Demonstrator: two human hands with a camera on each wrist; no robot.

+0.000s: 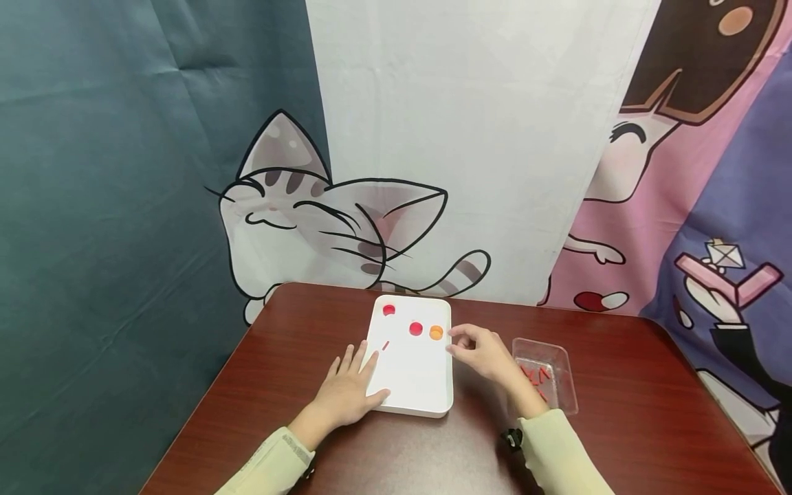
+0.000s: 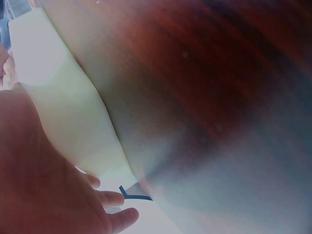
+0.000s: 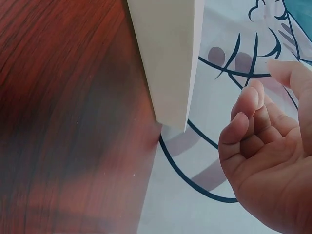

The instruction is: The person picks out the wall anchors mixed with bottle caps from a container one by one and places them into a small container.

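A white rectangular tray-like board (image 1: 411, 378) lies on the table. On its far half are two red round pieces (image 1: 416, 328) and an orange round piece (image 1: 436, 333); a small red stick (image 1: 386, 345) sits nearer its left edge. My left hand (image 1: 349, 390) rests with spread fingers on the board's near left edge; in the left wrist view its fingertips reach along the board's side (image 2: 58, 87). Beside the board's right edge hovers my right hand (image 1: 482, 352), thumb and index finger apart, the other fingers loosely curled (image 3: 251, 131). I see nothing held between them.
A clear plastic box (image 1: 559, 385) with several red sticks (image 1: 543, 373) stands right of the board, close to my right forearm. The brown wooden table (image 1: 643, 405) ends at the back against a printed cartoon curtain (image 1: 495, 137).
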